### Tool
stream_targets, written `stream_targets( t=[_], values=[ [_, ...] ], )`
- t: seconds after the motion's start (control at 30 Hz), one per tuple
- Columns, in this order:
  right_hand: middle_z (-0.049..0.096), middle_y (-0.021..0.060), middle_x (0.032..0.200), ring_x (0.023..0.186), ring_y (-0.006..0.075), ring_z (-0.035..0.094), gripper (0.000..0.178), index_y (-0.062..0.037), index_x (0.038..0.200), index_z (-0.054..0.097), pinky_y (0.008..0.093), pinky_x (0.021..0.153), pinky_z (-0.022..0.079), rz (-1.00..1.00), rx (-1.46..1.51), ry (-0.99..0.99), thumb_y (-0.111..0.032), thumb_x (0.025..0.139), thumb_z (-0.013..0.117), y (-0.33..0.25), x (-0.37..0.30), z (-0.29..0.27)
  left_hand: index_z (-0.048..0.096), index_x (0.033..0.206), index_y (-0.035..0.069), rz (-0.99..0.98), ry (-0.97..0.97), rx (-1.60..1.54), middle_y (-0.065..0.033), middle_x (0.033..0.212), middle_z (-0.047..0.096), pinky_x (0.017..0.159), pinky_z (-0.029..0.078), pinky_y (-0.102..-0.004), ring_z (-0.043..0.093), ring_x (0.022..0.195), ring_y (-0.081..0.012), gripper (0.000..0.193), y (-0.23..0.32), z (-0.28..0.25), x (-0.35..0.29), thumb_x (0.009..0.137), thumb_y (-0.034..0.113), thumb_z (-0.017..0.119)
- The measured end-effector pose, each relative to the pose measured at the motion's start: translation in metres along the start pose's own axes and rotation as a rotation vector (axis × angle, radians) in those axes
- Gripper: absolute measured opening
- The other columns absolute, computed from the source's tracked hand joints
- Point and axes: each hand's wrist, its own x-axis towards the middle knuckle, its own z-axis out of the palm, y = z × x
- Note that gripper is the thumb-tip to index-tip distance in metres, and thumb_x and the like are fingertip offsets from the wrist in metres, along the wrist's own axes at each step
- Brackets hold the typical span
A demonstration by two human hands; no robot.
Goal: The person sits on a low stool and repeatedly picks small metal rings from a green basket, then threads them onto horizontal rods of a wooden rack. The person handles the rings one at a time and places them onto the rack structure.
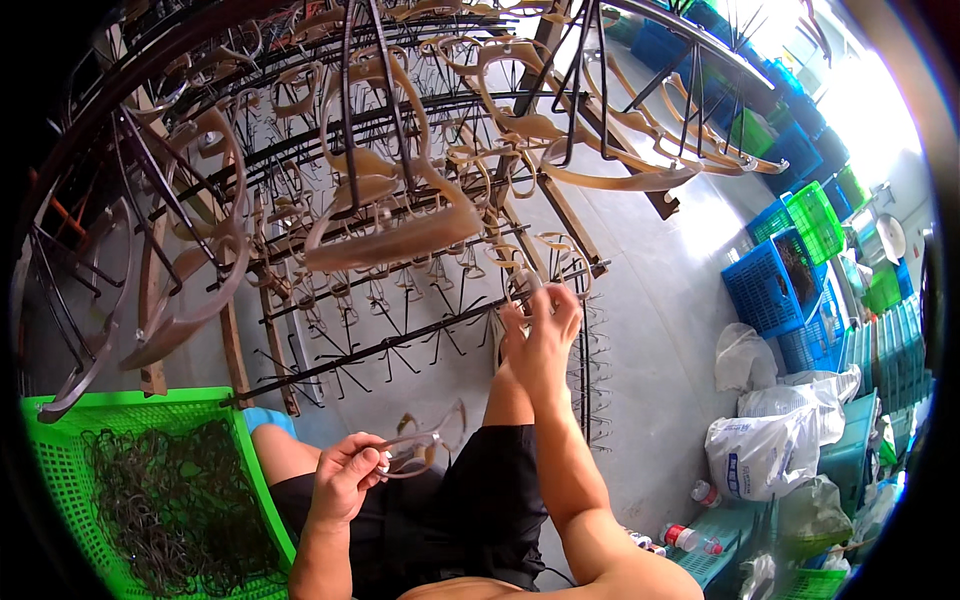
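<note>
My left hand [350, 478] is closed over my lap, pinching a translucent greyish-brown eyeglass frame [432, 436] between thumb and fingers; a second frame may overlap it. My right hand [545, 335] reaches forward to the end of a dark rack bar [440, 332]. Its fingers are curled round an eyeglass frame [522, 284] there, partly hidden behind them and slightly blurred. Close above, large in view, more translucent brown eyeglass frames [400, 240] hang on thin dark prongs of an upper rack.
At the lower left stands a green crate [262, 490] full of thin dark strips. Lower rack bars with bare prongs and hanging frames stretch ahead. Blue crates [760, 290], white plastic bags [765, 450] and a bottle [690, 538] line the right side of the grey floor.
</note>
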Motion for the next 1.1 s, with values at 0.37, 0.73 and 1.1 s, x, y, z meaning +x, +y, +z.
stream_targets(
  t=[0.37, 0.73, 1.1],
  values=[
    [0.052, 0.0005, 0.059, 0.052, 0.0085, 0.051, 0.02, 0.0015, 0.098, 0.058, 0.0208, 0.048, 0.04, 0.349, 1.088, -0.461, -0.016, 0.095, 0.049, -0.022, -0.023, -0.017, 0.059, 0.098, 0.0, 0.03, 0.122, -0.089, -0.0038, 0.077, 0.058, 0.048, 0.036, -0.0223, 0.042, 0.052, -0.0073, 0.022, 0.002, 0.011, 0.007, 0.094, 0.019, 0.049],
    [0.063, 0.0165, 0.069, 0.06, 0.0299, 0.062, 0.024, -0.0042, 0.097, 0.063, 0.0369, 0.055, 0.047, 0.598, 0.428, -0.007, -0.025, 0.093, 0.05, -0.032, 0.005, 0.07, 0.058, 0.093, 0.0, -0.003, 0.144, 0.001, -0.0055, 0.079, 0.057, 0.048, 0.034, -0.0166, 0.043, 0.054, -0.0052, 0.011, -0.014, -0.016, -0.006, 0.09, 0.006, 0.049],
    [0.057, 0.0031, 0.059, 0.048, 0.0131, 0.05, 0.027, -0.0008, 0.094, 0.065, 0.0284, 0.046, 0.039, 0.8, 0.775, -0.104, -0.026, 0.092, 0.054, -0.016, -0.002, 0.084, 0.059, 0.093, 0.0, -0.015, 0.137, -0.002, -0.0056, 0.08, 0.059, 0.049, 0.035, -0.0164, 0.044, 0.055, -0.0049, 0.012, -0.016, -0.013, -0.002, 0.091, 0.007, 0.051]
  ],
)
